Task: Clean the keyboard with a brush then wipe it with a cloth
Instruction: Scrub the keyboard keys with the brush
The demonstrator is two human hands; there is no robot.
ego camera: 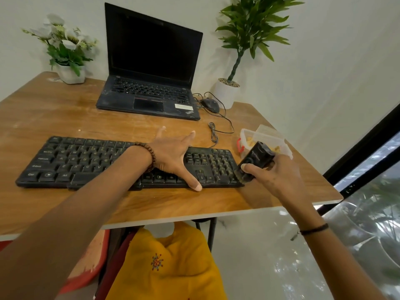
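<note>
plastic box (263,135), clear and rectangular with a red latch, sits near the right edge of the table (65,113), lid ajar, holding pale yellow pieces (251,141) too blurred to name. a white flower pot (71,75) and a white pebble-topped pot (226,93) stand at the back. the black keyboard (86,161) lies on the scuffed wooden top. the left hand (171,156) presses on it flat, fingers splayed, clutching nothing. the right hand (275,176) grasps a blocky black brush (255,161), its bristles at the keyboard's right end.

Room ahead, crowded right
I see bare table (65,109) between keyboard (86,163) and laptop (149,92); a plastic box (266,137) and cable (214,135) block the right.
</note>
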